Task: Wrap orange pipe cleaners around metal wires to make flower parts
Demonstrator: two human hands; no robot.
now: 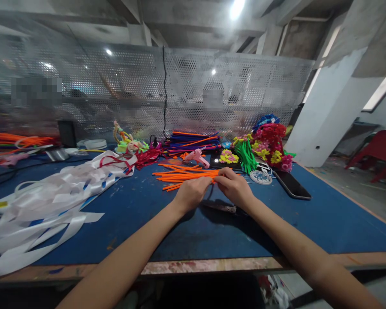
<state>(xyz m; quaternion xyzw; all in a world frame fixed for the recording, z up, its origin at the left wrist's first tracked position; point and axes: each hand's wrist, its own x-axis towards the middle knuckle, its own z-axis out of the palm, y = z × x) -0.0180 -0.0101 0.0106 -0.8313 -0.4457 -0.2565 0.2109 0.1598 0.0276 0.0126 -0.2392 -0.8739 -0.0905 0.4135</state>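
My left hand [192,192] and my right hand [234,186] meet above the blue table [141,223], fingers pinched together on an orange pipe cleaner [214,180]. A loose pile of orange pipe cleaners [180,175] lies just beyond the hands. Under my right wrist a dark pair of scissors [223,208] rests on the table.
White ribbon [48,201] is heaped at the left. A pink glue gun [197,157], purple and orange stick bundles [193,140], green stems [246,156], a pipe-cleaner flower bouquet [272,141], a round white tape disc [260,177] and a black phone [292,185] lie farther back. A perforated metal screen [212,98] backs the table.
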